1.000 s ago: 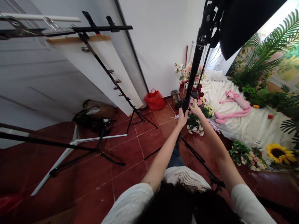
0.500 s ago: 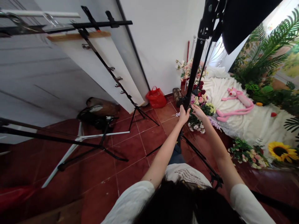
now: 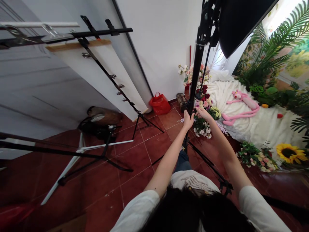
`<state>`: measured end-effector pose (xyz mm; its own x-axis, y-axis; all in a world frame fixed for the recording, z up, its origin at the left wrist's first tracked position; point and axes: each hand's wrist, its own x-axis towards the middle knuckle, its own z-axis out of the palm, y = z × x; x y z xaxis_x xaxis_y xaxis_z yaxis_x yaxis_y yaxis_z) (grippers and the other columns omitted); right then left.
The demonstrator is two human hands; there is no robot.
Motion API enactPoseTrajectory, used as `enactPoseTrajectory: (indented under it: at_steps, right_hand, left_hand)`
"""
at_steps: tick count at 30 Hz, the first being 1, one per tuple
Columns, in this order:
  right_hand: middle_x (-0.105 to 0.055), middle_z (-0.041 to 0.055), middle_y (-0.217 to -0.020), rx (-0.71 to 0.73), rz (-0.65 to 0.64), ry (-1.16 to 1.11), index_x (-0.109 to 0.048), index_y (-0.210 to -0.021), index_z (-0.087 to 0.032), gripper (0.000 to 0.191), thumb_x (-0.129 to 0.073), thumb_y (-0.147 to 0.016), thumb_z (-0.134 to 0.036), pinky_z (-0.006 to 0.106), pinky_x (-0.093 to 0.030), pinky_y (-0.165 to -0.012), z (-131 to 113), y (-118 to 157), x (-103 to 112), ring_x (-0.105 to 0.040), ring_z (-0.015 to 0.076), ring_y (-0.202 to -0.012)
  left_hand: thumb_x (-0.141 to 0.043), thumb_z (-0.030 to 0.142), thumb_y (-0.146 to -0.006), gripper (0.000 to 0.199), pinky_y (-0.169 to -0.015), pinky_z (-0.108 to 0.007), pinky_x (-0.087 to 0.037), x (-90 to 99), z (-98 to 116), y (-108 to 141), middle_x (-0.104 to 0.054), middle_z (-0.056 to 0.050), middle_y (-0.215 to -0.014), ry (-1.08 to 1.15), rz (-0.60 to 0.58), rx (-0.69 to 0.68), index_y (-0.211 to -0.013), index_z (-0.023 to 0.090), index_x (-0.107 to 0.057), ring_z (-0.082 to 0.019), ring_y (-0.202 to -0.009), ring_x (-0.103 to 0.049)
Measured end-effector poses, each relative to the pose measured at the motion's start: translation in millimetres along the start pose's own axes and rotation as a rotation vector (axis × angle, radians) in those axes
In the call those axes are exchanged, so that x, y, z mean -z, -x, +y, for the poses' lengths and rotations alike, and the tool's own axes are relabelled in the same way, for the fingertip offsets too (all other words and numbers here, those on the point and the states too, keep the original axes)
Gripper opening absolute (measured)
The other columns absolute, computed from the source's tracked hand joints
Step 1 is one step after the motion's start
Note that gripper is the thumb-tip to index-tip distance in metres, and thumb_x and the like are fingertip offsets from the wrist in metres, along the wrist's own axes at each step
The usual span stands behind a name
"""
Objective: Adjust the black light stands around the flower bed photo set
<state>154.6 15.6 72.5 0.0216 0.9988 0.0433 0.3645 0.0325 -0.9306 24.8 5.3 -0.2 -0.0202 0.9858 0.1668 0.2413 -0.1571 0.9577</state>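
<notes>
A black light stand (image 3: 196, 71) rises in front of me, with a large black softbox (image 3: 241, 22) at its top. My left hand (image 3: 188, 120) is wrapped round the lower part of the pole, thumb up. On the pole's right side my right hand (image 3: 201, 113) has its fingers closed at a small dark knob, which they partly hide. The stand's black legs (image 3: 202, 154) spread over the tiles below my hands.
Left are a backdrop stand (image 3: 103, 66) with a white board and clips, and white and black tripod legs (image 3: 96, 146). Beyond stands a red bag (image 3: 160, 103). Flowers (image 3: 205, 100), a pink plush toy (image 3: 248, 102) on white cloth and a sunflower (image 3: 288, 152) lie right.
My right hand has moved slightly left, closing on the knob beside the pole. My left hand stays at the pole. The view has shifted a little, and the softbox appears further left.
</notes>
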Motion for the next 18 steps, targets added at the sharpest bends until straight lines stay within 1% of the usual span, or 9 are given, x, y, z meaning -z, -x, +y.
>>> enactPoseTrajectory:
  at_steps: [2, 3, 5, 7, 8, 10, 13, 15, 18]
  right_hand:
    - [-0.063, 0.0006, -0.072, -0.020, -0.032, 0.011, -0.068, -0.088, -0.017, 0.030, -0.056, -0.097, -0.044, 0.031, -0.053, -0.077, -1, -7, -4, -0.062, 0.0157, -0.073]
    - [-0.059, -0.0013, -0.066, -0.033, -0.045, 0.010, -0.066, -0.084, -0.019, 0.030, -0.057, -0.096, -0.045, 0.030, -0.052, -0.073, 0, -9, -7, -0.059, 0.0149, -0.068]
    - [-0.052, -0.0039, -0.061, -0.067, -0.056, -0.014, -0.061, -0.081, -0.021, 0.029, -0.057, -0.094, -0.046, 0.028, -0.051, -0.068, 3, -9, -14, -0.053, 0.0132, -0.060]
    - [-0.051, -0.0040, -0.064, -0.106, -0.039, -0.061, -0.058, -0.084, -0.022, 0.026, -0.052, -0.095, -0.045, 0.028, -0.051, -0.066, 7, -6, -20, -0.051, 0.0125, -0.058]
    - [-0.053, -0.0031, -0.068, -0.119, -0.019, -0.094, -0.058, -0.088, -0.022, 0.024, -0.050, -0.095, -0.043, 0.028, -0.052, -0.067, 9, -4, -22, -0.052, 0.0127, -0.060]
    - [-0.059, -0.0004, -0.080, -0.133, 0.029, -0.167, -0.057, -0.099, -0.022, 0.018, -0.049, -0.093, -0.037, 0.028, -0.053, -0.071, 11, 0, -24, -0.059, 0.0139, -0.069]
    - [-0.065, 0.0027, -0.096, -0.148, 0.078, -0.256, -0.052, -0.114, -0.023, 0.027, -0.049, -0.088, -0.030, 0.029, -0.054, -0.078, 10, 0, -22, -0.065, 0.0159, -0.087]
    - [-0.066, 0.0034, -0.098, -0.147, 0.104, -0.282, -0.051, -0.116, -0.023, 0.031, -0.049, -0.085, -0.028, 0.028, -0.054, -0.081, 6, -4, -20, -0.066, 0.0166, -0.093]
    - [-0.065, 0.0025, -0.091, -0.097, 0.169, -0.290, -0.053, -0.110, -0.023, 0.028, -0.050, -0.083, -0.031, 0.029, -0.053, -0.083, 1, -9, -17, -0.066, 0.0169, -0.091]
  left_hand:
    - [-0.047, 0.066, -0.091, 0.087, -0.129, -0.055, -0.009, -0.4, 1, 0, -0.021, -0.030, -0.163, 0.014, 0.005, -0.009, -0.150, 0.005, -0.028, -0.034, -0.158, -0.009]
    - [-0.047, 0.066, -0.091, 0.086, -0.129, -0.055, -0.009, -0.6, 1, 0, -0.022, -0.030, -0.163, 0.020, 0.006, -0.014, -0.150, 0.006, -0.028, -0.034, -0.158, -0.009]
    - [-0.047, 0.067, -0.091, 0.085, -0.129, -0.055, -0.010, -1.2, 1, -1, -0.023, -0.030, -0.163, 0.029, 0.010, -0.022, -0.149, 0.007, -0.030, -0.034, -0.158, -0.010]
    - [-0.047, 0.068, -0.090, 0.086, -0.129, -0.055, -0.010, -1.7, 0, -2, -0.024, -0.030, -0.162, 0.024, 0.014, -0.021, -0.148, 0.006, -0.031, -0.034, -0.158, -0.011]
    - [-0.047, 0.068, -0.090, 0.086, -0.129, -0.055, -0.010, -1.8, 0, -2, -0.025, -0.031, -0.162, 0.015, 0.016, -0.018, -0.148, 0.006, -0.031, -0.034, -0.158, -0.012]
    - [-0.047, 0.068, -0.090, 0.087, -0.129, -0.054, -0.011, -1.7, 0, -2, -0.027, -0.032, -0.160, -0.003, 0.017, -0.016, -0.147, 0.004, -0.031, -0.034, -0.158, -0.013]
    - [-0.047, 0.068, -0.090, 0.087, -0.128, -0.055, -0.012, -0.9, 2, -1, -0.029, -0.032, -0.159, 0.002, 0.014, -0.016, -0.146, 0.004, -0.033, -0.035, -0.157, -0.015]
    - [-0.048, 0.069, -0.090, 0.086, -0.128, -0.055, -0.014, 0.4, 4, 1, -0.030, -0.031, -0.159, 0.013, 0.012, -0.011, -0.146, 0.006, -0.033, -0.035, -0.157, -0.018]
    - [-0.045, 0.069, -0.091, 0.082, -0.127, -0.051, -0.019, 4.6, 10, 2, -0.039, -0.029, -0.154, 0.016, 0.011, -0.026, -0.143, 0.007, -0.037, -0.033, -0.155, -0.026]
